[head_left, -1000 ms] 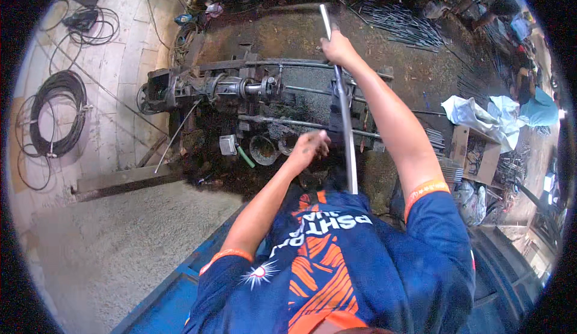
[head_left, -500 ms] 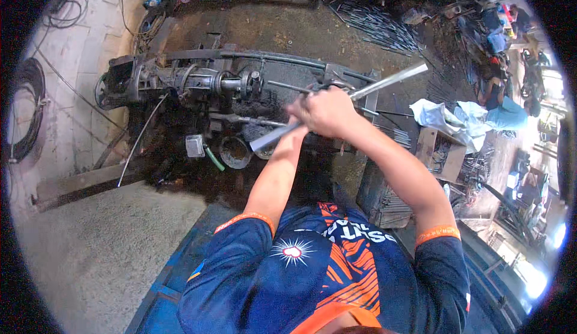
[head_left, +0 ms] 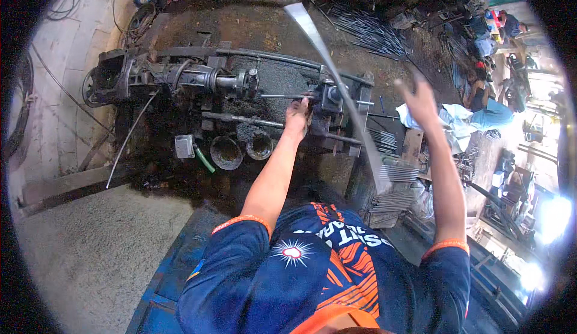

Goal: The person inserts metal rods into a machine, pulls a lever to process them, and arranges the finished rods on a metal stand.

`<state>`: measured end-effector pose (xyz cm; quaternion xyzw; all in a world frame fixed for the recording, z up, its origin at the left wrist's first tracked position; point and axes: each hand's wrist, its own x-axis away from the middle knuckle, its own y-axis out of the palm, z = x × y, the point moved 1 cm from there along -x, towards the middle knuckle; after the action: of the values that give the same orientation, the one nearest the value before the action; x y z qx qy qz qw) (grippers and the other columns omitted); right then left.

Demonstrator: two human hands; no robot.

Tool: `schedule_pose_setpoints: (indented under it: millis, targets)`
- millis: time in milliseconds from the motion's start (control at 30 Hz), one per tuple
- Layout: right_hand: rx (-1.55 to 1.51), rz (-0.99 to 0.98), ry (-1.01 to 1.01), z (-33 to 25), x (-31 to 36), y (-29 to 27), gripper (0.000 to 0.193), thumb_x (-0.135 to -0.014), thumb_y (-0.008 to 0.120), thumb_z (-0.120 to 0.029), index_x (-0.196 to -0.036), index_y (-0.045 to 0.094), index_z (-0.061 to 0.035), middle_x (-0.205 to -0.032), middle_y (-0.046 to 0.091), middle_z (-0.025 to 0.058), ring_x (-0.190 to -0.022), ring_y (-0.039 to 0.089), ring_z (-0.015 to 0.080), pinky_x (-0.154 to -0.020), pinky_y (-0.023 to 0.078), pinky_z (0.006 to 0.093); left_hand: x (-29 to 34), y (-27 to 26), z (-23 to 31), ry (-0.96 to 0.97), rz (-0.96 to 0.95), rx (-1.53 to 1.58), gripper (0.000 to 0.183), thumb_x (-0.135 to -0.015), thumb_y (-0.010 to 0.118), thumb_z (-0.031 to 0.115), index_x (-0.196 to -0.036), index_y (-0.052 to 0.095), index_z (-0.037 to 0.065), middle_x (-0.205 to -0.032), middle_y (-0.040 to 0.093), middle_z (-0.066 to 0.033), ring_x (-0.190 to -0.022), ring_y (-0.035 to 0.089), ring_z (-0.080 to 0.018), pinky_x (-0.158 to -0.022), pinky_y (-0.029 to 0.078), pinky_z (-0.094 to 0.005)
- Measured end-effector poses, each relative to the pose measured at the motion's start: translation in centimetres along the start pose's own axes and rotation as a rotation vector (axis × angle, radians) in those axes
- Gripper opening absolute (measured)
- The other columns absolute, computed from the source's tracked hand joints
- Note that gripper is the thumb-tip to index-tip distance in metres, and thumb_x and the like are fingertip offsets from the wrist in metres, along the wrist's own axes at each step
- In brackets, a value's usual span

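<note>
A threading-type machine with a round head stands in front of me, and a thin metal rod runs from its head to a clamp on the right. My left hand is closed around the rod just left of the clamp, its fingers partly hidden. Over the clamp a long pale metal bar lies slantwise, smeared by motion. Off to the right of the bar, my right hand is raised with its fingers spread, blurred and holding nothing.
Two round metal bowls sit below the machine, near a green hose piece. Bundled rods lie to the right; many loose rods cover the floor beyond. Another person is at the far right, near white sacks.
The pale bar has swung round counterclockwise from its earlier slant. My right hand has let go of it and moved right; my left hand has shifted to the rod.
</note>
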<state>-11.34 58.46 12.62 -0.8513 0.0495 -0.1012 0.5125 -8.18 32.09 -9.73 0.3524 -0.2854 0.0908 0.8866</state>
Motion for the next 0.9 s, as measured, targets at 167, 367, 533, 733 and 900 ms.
schedule_pose_setpoints:
  millis: [167,367,533,733,900]
  targets:
    - [0.345,0.107,-0.317,-8.7,6.5,4.6,0.074,-0.083,0.060,-0.054,-0.136,0.042,-0.0050,-0.143,0.036,0.0228,-0.133,0.032,0.0403,-0.107,0.026,0.0557,-0.7,-1.6,-0.9,0.036,-0.020,0.093,0.013,-0.093,0.061,0.019,-0.084,0.058,0.009,-0.075,0.060,0.0016,-0.064,0.055,-0.0102,-0.057,0.043,-0.0261]
    - [-0.075,0.022,-0.128,-11.3,6.9,8.1,0.066,-0.086,0.061,-0.042,-0.135,0.041,-0.0029,-0.112,0.060,0.0248,-0.100,0.060,0.0403,-0.086,0.048,0.0453,0.0,-1.4,-0.6,0.113,-0.138,0.200,0.016,-0.095,0.057,0.014,-0.106,0.061,0.004,-0.100,0.065,-0.0056,-0.089,0.061,-0.0149,-0.081,0.049,-0.0291]
    - [0.281,-0.164,-0.356,-8.8,3.2,6.9,0.049,-0.089,0.055,-0.035,-0.134,0.046,-0.0166,-0.094,0.065,0.0223,-0.084,0.062,0.0408,-0.073,0.050,0.0497,-0.1,-1.6,-0.6,0.133,-0.141,0.152,0.015,-0.096,0.054,0.015,-0.104,0.061,0.005,-0.099,0.065,-0.0058,-0.087,0.062,-0.0155,-0.080,0.049,-0.0304]
    - [0.073,-0.234,-0.414,-5.1,3.4,4.8,0.042,-0.089,0.058,-0.021,-0.129,0.052,-0.0160,-0.083,0.064,0.0232,-0.079,0.061,0.0419,-0.069,0.048,0.0473,-1.2,-1.7,-0.7,-0.038,0.035,0.208,0.014,-0.093,0.059,0.014,-0.100,0.049,0.007,-0.093,0.059,-0.0060,-0.083,0.060,-0.0214,-0.083,0.053,-0.0423]
    - [0.143,-0.300,-0.479,0.4,3.1,2.0,0.067,-0.079,0.056,-0.007,-0.141,0.039,-0.0253,-0.095,0.063,0.0213,-0.090,0.061,0.0404,-0.078,0.050,0.0469,-0.1,-1.3,-0.9,0.002,-0.066,0.282,0.009,-0.096,0.054,0.014,-0.099,0.050,0.007,-0.096,0.060,-0.0051,-0.090,0.062,-0.0205,-0.086,0.054,-0.0401]
